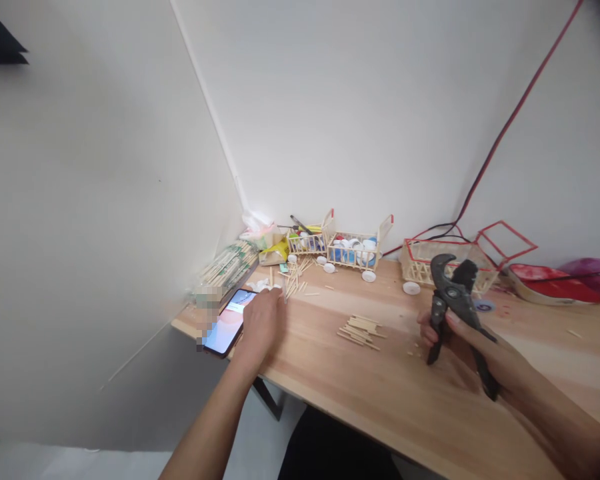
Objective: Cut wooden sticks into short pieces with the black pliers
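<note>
My right hand (460, 340) is wrapped round the handles of a black pipe cutter (453, 293). Its hooked jaw and broad blade stand apart and point up, above the table. My left hand (263, 320) is at the table's left end, beside a lit phone (225, 327). Its fingers bend down toward a scatter of loose wooden sticks (296, 277); the fingertips are mostly hidden, so I cannot tell whether they pinch one. Between the hands lies a small pile of short cut sticks (363, 331).
Along the wall stand two small stick-built carts, one (307, 243) behind another (354, 252) full of caps. A red-edged cart (450, 260) is behind the cutter, beside a red tray (555, 283). Bundled sticks (227, 267) lie left. A red-black cable (505, 127) runs down the wall.
</note>
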Demonstrator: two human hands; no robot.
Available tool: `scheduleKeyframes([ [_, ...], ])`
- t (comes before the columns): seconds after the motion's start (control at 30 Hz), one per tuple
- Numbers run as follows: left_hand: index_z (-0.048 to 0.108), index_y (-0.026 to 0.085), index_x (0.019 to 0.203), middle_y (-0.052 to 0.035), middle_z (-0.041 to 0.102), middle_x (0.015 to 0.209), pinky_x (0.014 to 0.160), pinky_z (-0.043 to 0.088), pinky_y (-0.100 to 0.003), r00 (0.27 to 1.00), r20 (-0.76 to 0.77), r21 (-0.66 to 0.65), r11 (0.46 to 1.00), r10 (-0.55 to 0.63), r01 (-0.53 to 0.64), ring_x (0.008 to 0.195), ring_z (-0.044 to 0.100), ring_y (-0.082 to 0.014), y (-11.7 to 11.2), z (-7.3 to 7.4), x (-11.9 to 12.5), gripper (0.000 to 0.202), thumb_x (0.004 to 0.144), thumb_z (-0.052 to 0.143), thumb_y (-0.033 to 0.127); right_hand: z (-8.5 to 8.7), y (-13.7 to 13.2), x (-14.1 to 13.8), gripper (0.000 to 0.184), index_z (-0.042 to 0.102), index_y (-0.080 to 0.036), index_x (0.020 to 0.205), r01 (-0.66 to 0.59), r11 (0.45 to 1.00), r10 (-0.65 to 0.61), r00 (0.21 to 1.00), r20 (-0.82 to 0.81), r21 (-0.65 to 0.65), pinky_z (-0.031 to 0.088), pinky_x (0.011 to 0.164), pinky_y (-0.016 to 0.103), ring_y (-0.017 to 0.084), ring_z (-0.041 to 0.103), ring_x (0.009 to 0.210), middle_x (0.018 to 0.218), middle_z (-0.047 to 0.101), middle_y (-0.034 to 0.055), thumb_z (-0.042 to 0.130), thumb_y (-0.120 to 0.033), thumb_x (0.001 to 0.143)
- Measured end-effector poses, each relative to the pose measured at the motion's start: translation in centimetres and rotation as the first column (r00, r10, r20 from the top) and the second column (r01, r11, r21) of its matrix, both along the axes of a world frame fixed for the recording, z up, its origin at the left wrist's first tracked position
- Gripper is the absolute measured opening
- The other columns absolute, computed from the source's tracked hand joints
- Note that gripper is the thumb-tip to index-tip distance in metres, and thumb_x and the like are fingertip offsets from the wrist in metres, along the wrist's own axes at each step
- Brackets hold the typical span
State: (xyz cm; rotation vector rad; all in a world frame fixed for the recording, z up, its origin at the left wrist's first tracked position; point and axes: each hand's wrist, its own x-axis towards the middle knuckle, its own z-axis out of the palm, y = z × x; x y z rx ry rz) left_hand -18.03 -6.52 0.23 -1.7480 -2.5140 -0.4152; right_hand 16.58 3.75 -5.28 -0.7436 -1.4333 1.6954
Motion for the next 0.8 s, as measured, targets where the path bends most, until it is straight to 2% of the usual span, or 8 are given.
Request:
scheduleKeyframes([
  [0.1, 0.060, 0.019, 0.120, -0.0132, 0.063, 0.117, 0.093, 0.041, -0.034, 0.992, -0.042, 0.051, 0.991, -0.120, 0.122, 0.112, 0.056, -0.0245, 3.0, -0.2, -0.3, 0.033, 0.095, 0.039, 0.017, -0.3, 0.1, 0.1, 0.030, 0.068, -0.024, 0.093, -0.012, 1.000, 0.012, 1.000, -0.007, -0.004, 0.047, 0.067, 0.030, 0.018, 0.054, 0.072, 0.075, 0.058, 0.0038, 0.056, -0.051, 0.089],
  [0.2, 0.057, 0.020, 0.127, -0.0145, 0.053, 0.138, 0.106, 0.035, -0.042, 0.968, -0.029, -0.013, 0.969, -0.248, 0.248, 0.129, 0.047, -0.0263, 5.2, -1.3, -0.1, 0.034, 0.096, 0.043, 0.025, -0.3, 0.1, 0.1, 0.029, 0.067, -0.024, 0.094, -0.018, 1.000, 0.018, 1.000, -0.017, -0.022, 0.047, 0.068, 0.031, 0.018, 0.054, 0.071, 0.074, 0.058, 0.0035, 0.056, -0.051, 0.090],
  [0.3, 0.050, 0.016, 0.135, -0.0151, 0.045, 0.148, 0.114, 0.026, -0.051, 0.958, -0.014, -0.094, 0.954, -0.287, 0.284, 0.139, 0.038, -0.0280, 5.0, -2.5, 0.7, 0.041, 0.098, 0.040, 0.030, 0.2, -0.2, 0.0, 0.030, 0.066, -0.024, 0.092, -0.004, 0.999, 0.004, 1.000, -0.010, -0.040, 0.047, 0.067, 0.031, 0.019, 0.055, 0.072, 0.074, 0.059, 0.0037, 0.058, -0.053, 0.088],
  [0.37, 0.049, 0.015, 0.137, -0.0143, 0.044, 0.150, 0.115, 0.024, -0.051, 0.952, -0.004, -0.092, 0.948, -0.307, 0.306, 0.140, 0.037, -0.0275, 4.1, -3.0, 1.0, 0.042, 0.099, 0.037, 0.030, 0.8, -0.5, -0.2, 0.031, 0.065, -0.023, 0.090, 0.009, 0.999, -0.009, 1.000, 0.000, -0.043, 0.047, 0.066, 0.031, 0.019, 0.055, 0.071, 0.073, 0.059, 0.0041, 0.060, -0.053, 0.086],
  [0.5, 0.061, 0.019, 0.123, -0.0112, 0.057, 0.137, 0.109, 0.035, -0.042, 0.918, 0.018, 0.091, 0.915, -0.396, 0.393, 0.128, 0.050, -0.0241, 3.2, -3.2, -0.5, 0.035, 0.095, 0.039, 0.020, 1.5, -0.8, -0.5, 0.034, 0.064, -0.022, 0.086, 0.066, 0.997, -0.065, 0.998, 0.026, -0.043, 0.047, 0.065, 0.031, 0.019, 0.055, 0.070, 0.070, 0.059, 0.0042, 0.063, -0.055, 0.083],
  [0.6, 0.069, 0.016, 0.108, -0.0122, 0.066, 0.116, 0.097, 0.042, -0.036, 0.932, -0.007, 0.264, 0.898, -0.362, 0.351, 0.110, 0.058, -0.0237, 5.1, -2.9, -3.2, 0.031, 0.084, 0.049, 0.012, 1.4, -0.8, -0.6, 0.034, 0.065, -0.022, 0.085, 0.080, 0.995, -0.079, 0.997, 0.026, -0.061, 0.046, 0.065, 0.031, 0.020, 0.054, 0.069, 0.070, 0.058, 0.0043, 0.063, -0.056, 0.082],
  [0.7, 0.073, 0.015, 0.096, -0.0116, 0.067, 0.099, 0.088, 0.043, -0.036, 0.922, -0.082, 0.126, 0.913, -0.379, 0.387, 0.097, 0.059, -0.0249, 7.9, -2.4, -5.4, 0.026, 0.082, 0.051, 0.012, 1.0, -0.5, -0.6, 0.031, 0.066, -0.023, 0.083, 0.071, 0.995, -0.072, 0.997, -0.012, -0.067, 0.045, 0.062, 0.030, 0.019, 0.053, 0.066, 0.069, 0.058, 0.0041, 0.062, -0.054, 0.084],
  [0.8, 0.073, 0.015, 0.088, -0.0107, 0.065, 0.091, 0.083, 0.041, -0.036, 0.878, -0.152, -0.018, 0.889, -0.455, 0.457, 0.091, 0.056, -0.0246, 10.0, -1.8, -6.3, 0.024, 0.085, 0.049, 0.013, 0.7, -0.2, -0.5, 0.029, 0.067, -0.024, 0.083, 0.058, 0.996, -0.060, 0.998, -0.034, -0.062, 0.045, 0.061, 0.030, 0.019, 0.053, 0.066, 0.068, 0.058, 0.0045, 0.060, -0.052, 0.086],
])
